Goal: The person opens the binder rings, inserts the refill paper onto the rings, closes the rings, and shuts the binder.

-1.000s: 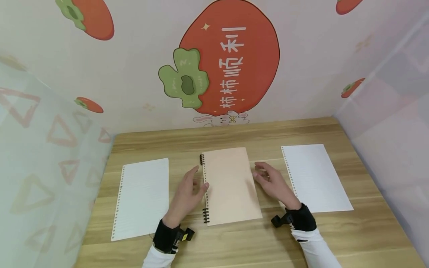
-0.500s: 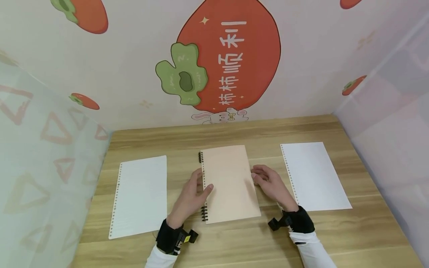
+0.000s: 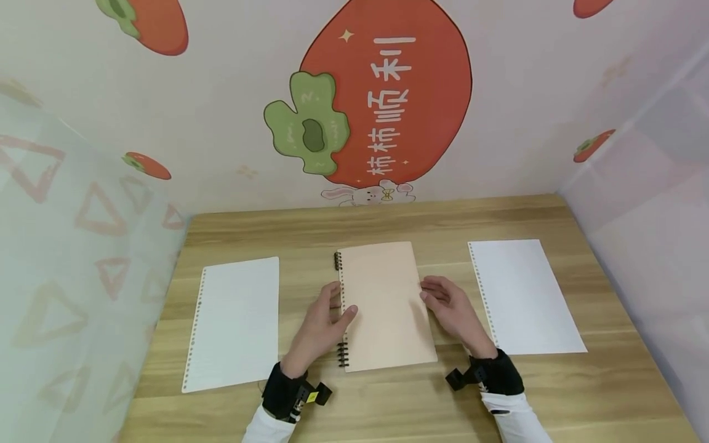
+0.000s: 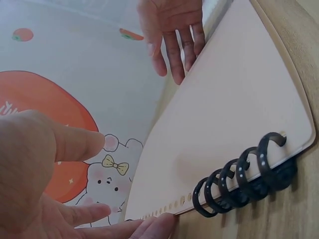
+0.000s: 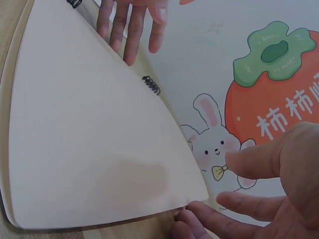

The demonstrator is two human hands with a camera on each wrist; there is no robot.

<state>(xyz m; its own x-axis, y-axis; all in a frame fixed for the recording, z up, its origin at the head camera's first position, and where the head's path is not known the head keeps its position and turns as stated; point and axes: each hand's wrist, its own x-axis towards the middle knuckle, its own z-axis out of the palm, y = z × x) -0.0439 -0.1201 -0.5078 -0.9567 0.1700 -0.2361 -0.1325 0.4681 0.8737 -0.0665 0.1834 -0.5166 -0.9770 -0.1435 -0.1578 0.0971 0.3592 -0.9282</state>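
Observation:
A spiral notebook [image 3: 388, 320] with a plain beige cover lies closed on the table, its black coil [image 4: 239, 181] along the left side. My left hand [image 3: 318, 326] is beside that coil edge, fingertips right at it and the thumb raised over the cover. At the opposite edge is my right hand [image 3: 454, 312], relaxed. In the right wrist view its fingertips [image 5: 197, 211] meet the notebook's edge low down, while the thumb [image 5: 254, 162] stays apart above. Neither hand curls round the notebook.
A loose sheet of hole-punched lined paper [image 3: 235, 326] lies to the left of the notebook. Another punched white sheet [image 3: 528, 295] lies to the right, near my right wrist. Printed walls enclose the wooden table [image 3: 388, 409] at the back and both sides.
My left hand has moved right, bringing its fingers to the coil edge and its thumb over the cover. The right hand has come slightly closer to the notebook's right edge. The notebook stays put.

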